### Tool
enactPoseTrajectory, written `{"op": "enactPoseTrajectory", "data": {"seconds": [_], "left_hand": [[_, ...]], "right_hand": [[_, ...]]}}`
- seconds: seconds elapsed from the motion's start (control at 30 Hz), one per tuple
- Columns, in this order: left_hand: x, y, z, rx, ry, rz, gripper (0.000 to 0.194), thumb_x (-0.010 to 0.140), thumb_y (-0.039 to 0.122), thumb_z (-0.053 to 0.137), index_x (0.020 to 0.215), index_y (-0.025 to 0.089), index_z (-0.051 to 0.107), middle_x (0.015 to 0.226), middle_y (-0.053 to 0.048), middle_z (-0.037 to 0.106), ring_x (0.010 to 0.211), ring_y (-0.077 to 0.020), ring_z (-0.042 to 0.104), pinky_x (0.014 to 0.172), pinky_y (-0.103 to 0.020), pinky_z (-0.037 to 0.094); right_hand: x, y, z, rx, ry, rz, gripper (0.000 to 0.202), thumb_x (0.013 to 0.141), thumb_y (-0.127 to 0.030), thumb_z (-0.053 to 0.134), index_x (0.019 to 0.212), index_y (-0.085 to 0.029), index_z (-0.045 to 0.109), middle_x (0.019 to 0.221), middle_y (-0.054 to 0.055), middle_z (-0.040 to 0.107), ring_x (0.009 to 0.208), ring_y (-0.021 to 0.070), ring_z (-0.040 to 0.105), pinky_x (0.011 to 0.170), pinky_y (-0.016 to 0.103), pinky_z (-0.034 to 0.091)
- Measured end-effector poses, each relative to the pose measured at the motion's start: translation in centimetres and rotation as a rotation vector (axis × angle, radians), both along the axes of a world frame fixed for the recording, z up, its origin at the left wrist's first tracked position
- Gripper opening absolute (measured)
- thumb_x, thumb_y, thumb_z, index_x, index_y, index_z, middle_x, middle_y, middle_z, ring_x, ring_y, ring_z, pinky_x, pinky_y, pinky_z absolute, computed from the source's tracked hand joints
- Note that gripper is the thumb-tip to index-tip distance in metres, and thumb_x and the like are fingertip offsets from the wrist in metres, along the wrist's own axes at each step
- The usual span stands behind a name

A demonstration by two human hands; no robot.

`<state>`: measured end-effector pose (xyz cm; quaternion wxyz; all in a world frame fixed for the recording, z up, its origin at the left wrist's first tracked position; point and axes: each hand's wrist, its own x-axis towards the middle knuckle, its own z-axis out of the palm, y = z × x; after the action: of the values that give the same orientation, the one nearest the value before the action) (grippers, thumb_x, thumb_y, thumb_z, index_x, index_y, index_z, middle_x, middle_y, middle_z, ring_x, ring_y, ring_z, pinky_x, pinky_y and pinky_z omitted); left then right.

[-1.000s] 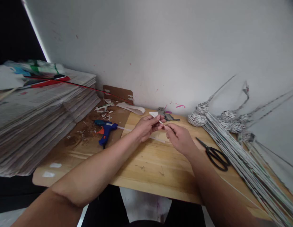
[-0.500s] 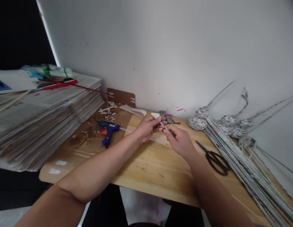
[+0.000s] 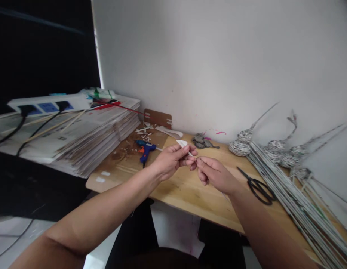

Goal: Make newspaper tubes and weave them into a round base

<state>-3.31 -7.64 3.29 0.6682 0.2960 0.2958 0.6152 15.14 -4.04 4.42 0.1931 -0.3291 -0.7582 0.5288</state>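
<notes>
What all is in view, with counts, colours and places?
Table: one, tan, centre
Wall: one, greyish, behind table
Brown sheet: one, brown, table's left
Glue gun: one, blue, on brown sheet
Scraps: several, white, on brown sheet
Paper strip: one, white, near wall
Brown card: one, brown, near wall
Clump: one, grey, near wall
Scissors: one, black, table's right
Paper rods: one bundle, greyish, right
Woven pieces: at least four, greyish, right
Newspaper stack: one, greyish, left
Power strip: one, mostly white, on stack
Plugs: two, black, in power strip
Paper piece: one, white, centre
Left hand: one, bare, holding paper piece
Right hand: one, bare, beside left hand
</notes>
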Motion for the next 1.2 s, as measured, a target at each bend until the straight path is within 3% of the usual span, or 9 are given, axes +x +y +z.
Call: {"op": "enactPoseTrajectory", "data": {"seconds": [0.1, 0.23, 0.3, 0.5, 0.67, 0.87, 1.0, 1.07, 1.2], "left_hand": [[-0.5, -3.5, -1.5, -0.057, -0.04, 0.047, 0.014, 0.093, 0.013, 0.059, 0.092, 0.007, 0.072, 0.086, -0.009, 0.075, 0.062, -0.0079, 0.069, 0.061, -0.016, 0.058], [-0.7, -7.0, -2.9, -0.113, -0.061, 0.142, 0.014, 0.093, 0.014, 0.059, 0.089, 0.008, 0.071, 0.084, -0.009, 0.074, 0.062, -0.0082, 0.068, 0.061, -0.016, 0.058], [-0.8, -8.3, -3.3, -0.117, -0.051, 0.162, 0.014, 0.092, 0.017, 0.061, 0.086, 0.008, 0.07, 0.083, -0.009, 0.074, 0.062, -0.0088, 0.068, 0.059, -0.016, 0.057], [-1.0, -11.3, -4.0, -0.092, -0.06, 0.112, 0.016, 0.091, 0.024, 0.064, 0.089, 0.008, 0.067, 0.083, -0.01, 0.073, 0.058, -0.0085, 0.064, 0.055, -0.017, 0.054], [-0.6, -12.8, -4.6, -0.119, -0.042, 0.164, 0.015, 0.092, 0.024, 0.063, 0.089, 0.009, 0.066, 0.082, -0.01, 0.073, 0.063, -0.0094, 0.066, 0.058, -0.017, 0.054], [-0.5, -14.0, -5.1, -0.121, -0.034, 0.151, 0.013, 0.092, 0.021, 0.063, 0.092, 0.009, 0.067, 0.087, -0.011, 0.074, 0.061, -0.0086, 0.065, 0.057, -0.017, 0.054], [-0.4, -14.5, -5.3, -0.155, -0.029, 0.199, 0.012, 0.091, 0.02, 0.063, 0.091, 0.009, 0.067, 0.083, -0.01, 0.074, 0.062, -0.0089, 0.066, 0.059, -0.017, 0.055], [-0.3, -14.7, -5.5, -0.155, -0.035, 0.207, 0.012, 0.09, 0.021, 0.065, 0.09, 0.009, 0.067, 0.083, -0.01, 0.074, 0.061, -0.0089, 0.066, 0.058, -0.017, 0.055], [-0.4, -15.1, -5.6, -0.153, -0.048, 0.183, 0.014, 0.088, 0.023, 0.068, 0.091, 0.009, 0.068, 0.085, -0.01, 0.074, 0.061, -0.0089, 0.066, 0.058, -0.017, 0.055]], "right_hand": [[-0.6, -2.7, -0.5, -0.095, -0.06, 0.078, 0.041, 0.098, -0.053, 0.039, 0.096, -0.018, 0.058, 0.061, -0.003, 0.049, 0.051, 0.0114, 0.045, 0.052, 0.025, 0.037], [-1.4, -6.4, -2.1, 0.344, -0.172, 0.002, 0.028, 0.097, -0.044, 0.047, 0.089, -0.02, 0.059, 0.07, 0.0, 0.055, 0.063, 0.0142, 0.049, 0.062, 0.029, 0.037], [-1.7, -7.9, -2.9, 0.425, -0.178, -0.04, 0.026, 0.098, -0.041, 0.046, 0.088, -0.02, 0.059, 0.071, 0.001, 0.055, 0.064, 0.0146, 0.049, 0.062, 0.029, 0.035], [-1.8, -10.3, -3.8, -0.319, -0.025, 0.126, 0.043, 0.099, -0.056, 0.035, 0.095, -0.02, 0.058, 0.052, -0.008, 0.035, 0.041, 0.0101, 0.032, 0.045, 0.025, 0.031], [-1.6, -11.5, -4.3, 0.248, -0.03, -0.027, 0.03, 0.093, -0.048, 0.056, 0.107, -0.024, 0.064, 0.088, 0.007, 0.065, 0.08, 0.0202, 0.06, 0.069, 0.031, 0.046], [-1.6, -11.7, -5.2, -0.328, -0.005, 0.153, 0.047, 0.099, -0.057, 0.036, 0.095, -0.017, 0.06, 0.053, -0.006, 0.04, 0.042, 0.0098, 0.036, 0.045, 0.024, 0.033], [-1.9, -12.4, -5.4, 0.111, -0.032, 0.027, 0.034, 0.094, -0.051, 0.052, 0.097, -0.02, 0.063, 0.075, 0.003, 0.06, 0.066, 0.015, 0.054, 0.06, 0.027, 0.041], [-2.1, -12.6, -5.7, 0.151, -0.01, -0.006, 0.032, 0.094, -0.052, 0.052, 0.097, -0.021, 0.062, 0.074, 0.002, 0.059, 0.066, 0.0152, 0.053, 0.06, 0.027, 0.041], [-2.2, -12.3, -6.1, -0.405, 0.027, 0.155, 0.044, 0.098, -0.058, 0.035, 0.088, -0.02, 0.056, 0.05, -0.009, 0.032, 0.039, 0.0104, 0.031, 0.044, 0.025, 0.032]]}}
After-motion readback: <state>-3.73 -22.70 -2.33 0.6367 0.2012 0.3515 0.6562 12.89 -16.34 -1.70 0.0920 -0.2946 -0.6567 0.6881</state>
